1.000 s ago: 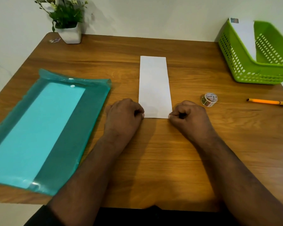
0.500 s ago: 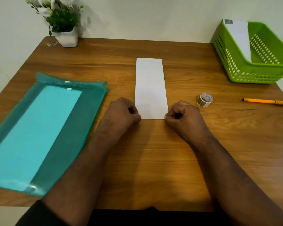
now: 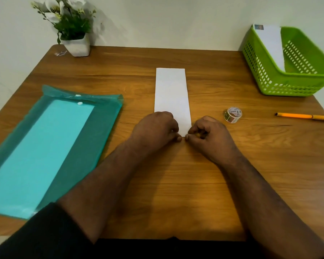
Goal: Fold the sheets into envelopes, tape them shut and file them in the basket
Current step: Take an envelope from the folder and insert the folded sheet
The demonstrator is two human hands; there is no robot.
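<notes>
A long, narrow folded white sheet [image 3: 171,90] lies lengthwise in the middle of the wooden table [image 3: 176,184]. My left hand [image 3: 156,129] lies curled over the sheet's near left part and hides that corner, its thumb on the near edge. My right hand [image 3: 209,135] pinches the near right corner with curled fingers. The two thumbs almost meet at the near edge. A green basket [image 3: 288,86] stands at the back right, and a white envelope [image 3: 269,43] leans inside it. A small tape roll [image 3: 232,114] sits right of the sheet.
A teal plastic folder [image 3: 51,146] holding light blue paper covers the table's left side. An orange pen [image 3: 303,116] lies near the right edge. A white pot of flowers [image 3: 76,45] stands at the back left corner against the wall.
My left hand slid right along the sheet's near edge, from the left corner to close beside my right hand. The right hand stayed at its corner.
</notes>
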